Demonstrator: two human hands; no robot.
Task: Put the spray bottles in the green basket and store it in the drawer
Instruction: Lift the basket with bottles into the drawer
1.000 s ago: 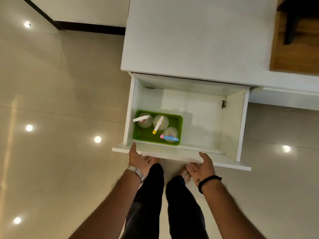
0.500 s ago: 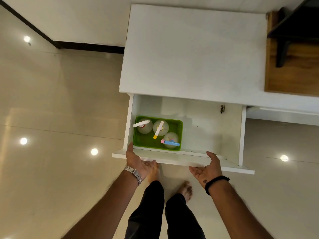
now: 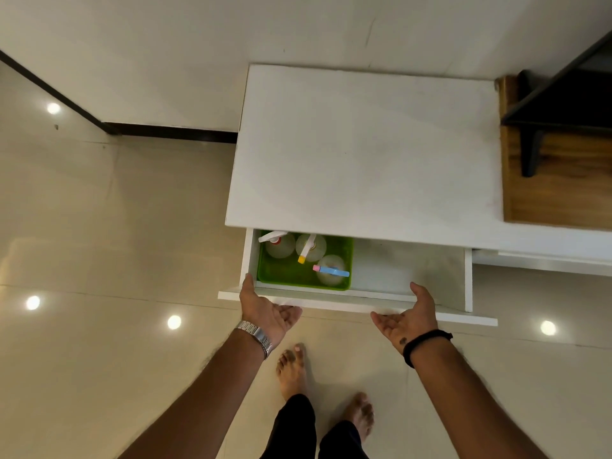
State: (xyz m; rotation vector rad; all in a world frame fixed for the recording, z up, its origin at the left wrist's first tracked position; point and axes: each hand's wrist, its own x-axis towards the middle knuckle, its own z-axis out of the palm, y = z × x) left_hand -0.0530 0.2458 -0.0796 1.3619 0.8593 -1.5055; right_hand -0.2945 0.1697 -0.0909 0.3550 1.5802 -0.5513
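Observation:
The green basket point(image 3: 291, 276) sits at the left end of the white drawer point(image 3: 407, 276), which stands partly out from under the cabinet top. Three clear spray bottles stand in the basket: one with a white head point(image 3: 276, 241), one with a white and yellow head point(image 3: 308, 248), one with a blue and pink head point(image 3: 331, 270). My left hand point(image 3: 265, 309) presses on the drawer front point(image 3: 334, 303) near its left end, thumb over the top edge. My right hand point(image 3: 409, 318) presses on the front further right, thumb up. Neither hand holds anything.
The white cabinet top point(image 3: 364, 154) overhangs the drawer's back part. A wooden surface point(image 3: 556, 190) with a black bracket point(image 3: 536, 137) lies to the right. Glossy tiled floor point(image 3: 99, 260) spreads to the left and below, where my bare feet point(image 3: 294, 369) stand.
The drawer has slid inward under the cabinet top with both hands on its front. Less of the drawer's inside shows now, and the basket's back edge is at the cabinet's lip.

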